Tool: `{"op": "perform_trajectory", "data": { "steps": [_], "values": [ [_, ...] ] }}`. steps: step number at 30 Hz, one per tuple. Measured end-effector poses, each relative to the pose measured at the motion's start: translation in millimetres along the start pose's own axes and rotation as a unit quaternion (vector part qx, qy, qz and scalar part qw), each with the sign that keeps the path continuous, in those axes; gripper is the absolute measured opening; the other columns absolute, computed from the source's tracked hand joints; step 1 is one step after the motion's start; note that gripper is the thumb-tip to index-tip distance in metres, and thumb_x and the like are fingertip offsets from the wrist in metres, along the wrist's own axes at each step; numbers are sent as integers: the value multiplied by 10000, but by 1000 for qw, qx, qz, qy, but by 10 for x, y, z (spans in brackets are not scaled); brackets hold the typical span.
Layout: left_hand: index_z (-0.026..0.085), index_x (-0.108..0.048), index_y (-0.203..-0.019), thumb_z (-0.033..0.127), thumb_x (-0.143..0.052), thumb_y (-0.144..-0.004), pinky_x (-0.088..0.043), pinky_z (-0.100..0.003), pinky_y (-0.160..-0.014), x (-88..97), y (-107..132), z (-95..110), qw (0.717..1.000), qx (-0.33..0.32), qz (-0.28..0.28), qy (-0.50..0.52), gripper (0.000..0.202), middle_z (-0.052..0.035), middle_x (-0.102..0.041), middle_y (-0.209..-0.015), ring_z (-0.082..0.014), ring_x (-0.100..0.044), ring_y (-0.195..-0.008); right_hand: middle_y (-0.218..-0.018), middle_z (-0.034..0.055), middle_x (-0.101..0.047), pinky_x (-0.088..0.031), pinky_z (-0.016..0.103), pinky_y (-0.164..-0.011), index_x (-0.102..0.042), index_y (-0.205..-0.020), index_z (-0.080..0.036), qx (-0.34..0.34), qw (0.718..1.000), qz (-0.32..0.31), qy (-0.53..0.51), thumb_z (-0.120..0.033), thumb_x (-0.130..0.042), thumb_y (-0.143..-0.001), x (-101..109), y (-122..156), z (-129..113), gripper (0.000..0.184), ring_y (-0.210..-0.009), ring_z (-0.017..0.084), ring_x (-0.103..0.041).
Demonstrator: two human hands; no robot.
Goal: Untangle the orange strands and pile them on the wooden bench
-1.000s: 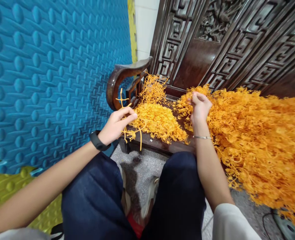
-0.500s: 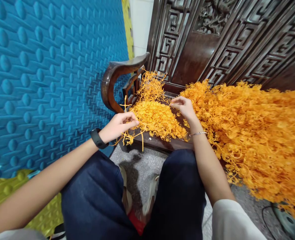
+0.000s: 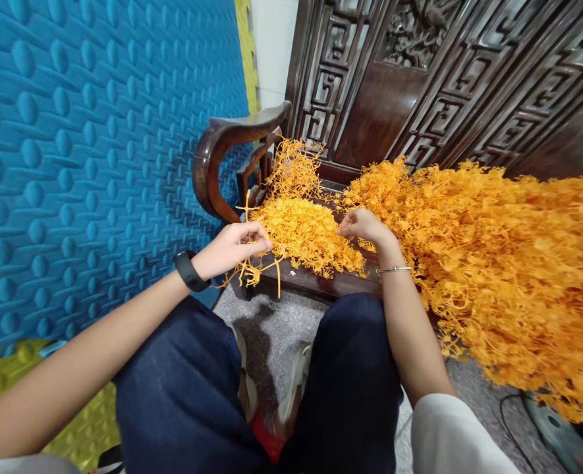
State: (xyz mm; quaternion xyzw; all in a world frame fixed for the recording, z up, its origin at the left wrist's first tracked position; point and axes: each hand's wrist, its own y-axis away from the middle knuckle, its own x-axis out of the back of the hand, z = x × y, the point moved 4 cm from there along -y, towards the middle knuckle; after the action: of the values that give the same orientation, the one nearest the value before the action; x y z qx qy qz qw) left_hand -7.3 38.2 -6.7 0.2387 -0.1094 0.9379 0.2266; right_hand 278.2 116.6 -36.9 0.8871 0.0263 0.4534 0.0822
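My left hand [image 3: 236,247] is closed, thumb and fingers pinching an orange branched plastic runner [image 3: 254,274]. Its thin arms stick out above and below the fingers, over the front left corner of the wooden seat [image 3: 304,279]. My right hand [image 3: 365,226] is at the right edge of a low pile of small orange plastic pieces [image 3: 298,227]. Its fingers are pinched together, and whatever lies between them is too small to make out. Behind the low pile is a looser tangle of thin orange runners [image 3: 295,170].
A large heap of orange branched plastic pieces [image 3: 499,263] covers the right side and overhangs the front. Beyond rises a carved dark backrest [image 3: 380,118]. A curved armrest [image 3: 205,158] stands at the left, beside blue foam matting [image 3: 98,164]. A cable and a grey-green object [image 3: 558,428] lie lower right.
My right hand has come down and toward me, from behind the low pile to its right edge, its fingers curling in more. My left hand still grips the runner. The view has shifted slightly.
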Motion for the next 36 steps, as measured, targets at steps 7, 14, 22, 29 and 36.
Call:
{"op": "perform_trajectory", "data": {
  "steps": [7,14,22,29,36],
  "values": [
    [152,-549,-748,343,-620,-725,-423,-253,-600,2,-7,-13,999,1,10,48,205,16,-560,-677,-111,-521,-621,-422,-37,-514,-387,214,-483,-532,-641,-173,8,996,4,83,-193,-736,-650,-60,-28,-12,205,-455,121,-554],
    [145,-568,-806,294,-631,-719,-424,-265,-651,40,12,7,996,-17,44,76,183,-8,-572,-769,-124,-529,-715,-463,-14,-539,-398,243,-531,-522,-586,-175,5,994,51,99,-219,-730,-663,-17,-5,-28,226,-499,131,-547],
    [151,-580,-948,255,-743,-614,-458,-301,-746,51,10,-51,994,-12,61,89,386,-10,-571,-871,-135,-541,-796,-686,-7,-586,-449,243,-570,-517,-773,-203,273,861,314,-293,-336,-545,-835,133,388,-635,148,-580,101,-552],
    [155,-559,-1063,195,-728,-635,-494,-362,-823,27,4,-67,987,-11,53,149,462,-76,-588,-1101,-195,-585,-965,-726,2,-601,-441,336,-735,-540,-704,-209,438,853,217,-182,-375,-544,-854,-174,837,-1133,223,-721,138,-562],
    [127,-541,-1123,210,-736,-637,-500,-389,-862,35,35,-46,978,-1,59,202,531,-96,-612,-1131,-210,-610,-972,-838,0,-630,-381,354,-844,-562,-829,-216,481,859,137,-110,-326,-614,-820,-443,1061,-1398,122,-831,153,-564]
  ]
}}
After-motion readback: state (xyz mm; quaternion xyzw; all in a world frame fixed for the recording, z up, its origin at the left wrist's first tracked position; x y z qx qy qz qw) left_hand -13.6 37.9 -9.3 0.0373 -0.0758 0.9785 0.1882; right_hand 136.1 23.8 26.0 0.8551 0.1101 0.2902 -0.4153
